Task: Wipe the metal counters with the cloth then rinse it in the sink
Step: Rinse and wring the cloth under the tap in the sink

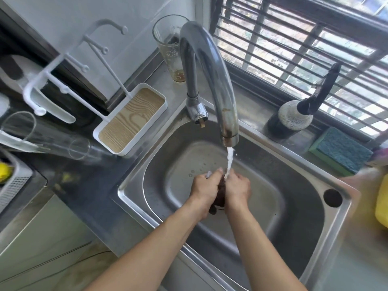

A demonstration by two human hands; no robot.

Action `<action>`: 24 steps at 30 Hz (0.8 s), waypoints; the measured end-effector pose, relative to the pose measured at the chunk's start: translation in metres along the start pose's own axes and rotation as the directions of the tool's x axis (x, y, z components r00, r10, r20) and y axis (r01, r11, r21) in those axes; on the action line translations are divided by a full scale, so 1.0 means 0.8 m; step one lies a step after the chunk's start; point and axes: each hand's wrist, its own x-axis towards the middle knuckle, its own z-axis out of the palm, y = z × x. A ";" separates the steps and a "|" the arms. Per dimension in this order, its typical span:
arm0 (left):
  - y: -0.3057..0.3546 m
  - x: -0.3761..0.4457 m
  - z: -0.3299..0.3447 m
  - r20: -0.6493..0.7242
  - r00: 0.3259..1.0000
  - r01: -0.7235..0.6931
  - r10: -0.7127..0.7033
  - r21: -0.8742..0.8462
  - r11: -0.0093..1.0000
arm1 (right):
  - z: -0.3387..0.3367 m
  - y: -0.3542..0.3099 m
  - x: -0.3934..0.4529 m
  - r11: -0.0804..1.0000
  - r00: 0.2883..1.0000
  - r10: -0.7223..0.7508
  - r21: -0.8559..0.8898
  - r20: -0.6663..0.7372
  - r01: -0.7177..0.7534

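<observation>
A dark brown cloth (220, 195) is bunched between my two hands over the steel sink (294, 206). My left hand (204, 187) grips its left side and my right hand (238, 189) presses it from the right. Water (229, 159) runs from the curved faucet (212, 66) onto the cloth where my fingertips meet. Most of the cloth is hidden by my hands; a dark end hangs below my wrists. The metal counter (252, 114) runs behind the sink along the window.
A drinking glass (170, 49) stands behind the faucet. A white rack with a wood-grain tray (130, 120) sits left of the sink, glasses lying beside it. A dark bottle (294, 116) and a blue-green sponge (340, 152) rest on the back ledge. A yellow object (382, 202) is at the right edge.
</observation>
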 end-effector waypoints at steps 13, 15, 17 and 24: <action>-0.009 0.002 0.002 -0.139 0.987 0.090 -0.085 0.034 0.995 | 0.001 0.014 -0.025 0.958 0.946 -0.279 0.013 -0.164 0.285; -0.011 -0.006 0.009 -0.080 0.994 0.079 -0.074 0.061 0.995 | -0.012 0.005 -0.006 0.990 0.974 -0.130 0.037 -0.186 0.139; -0.002 -0.001 0.006 -0.079 0.992 0.104 -0.098 0.081 0.991 | -0.012 0.004 -0.026 0.977 0.966 -0.201 0.035 -0.164 0.209; 0.012 0.002 -0.007 -0.105 0.994 0.012 -0.004 0.076 0.997 | -0.002 0.010 -0.038 0.973 0.972 -0.226 0.057 0.057 0.223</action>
